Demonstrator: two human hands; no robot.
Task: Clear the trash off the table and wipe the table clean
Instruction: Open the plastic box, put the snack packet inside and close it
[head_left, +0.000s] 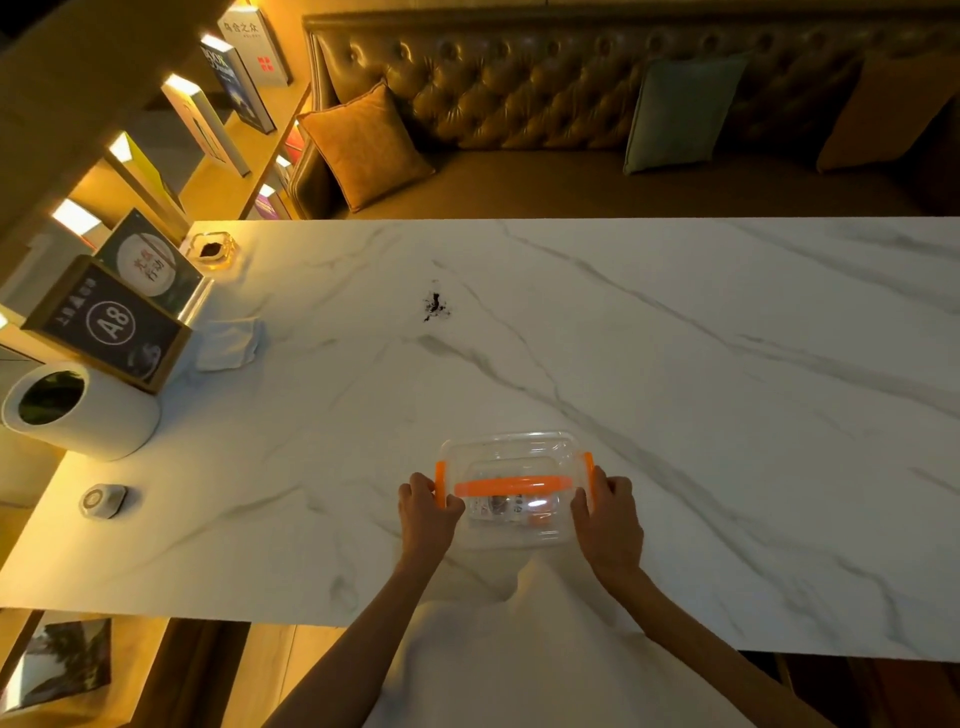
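A clear plastic box (511, 457) with an orange handle and orange side clips stands near the front edge of the white marble table (675, 415). Small items lie inside it, blurred. My left hand (426, 506) grips its left clip side and my right hand (605, 512) grips its right side. A patch of dark crumbs (435, 305) lies on the table further back. A folded white cloth (231, 343) rests at the left, beside the sign stand.
Along the left edge stand a glass ashtray (210, 250), a framed "A8" sign (111, 325), a white cylindrical bin (78, 410) and a small round call button (103, 500). A bookshelf is at the far left. Behind the table runs a tufted sofa (519, 93) with cushions.
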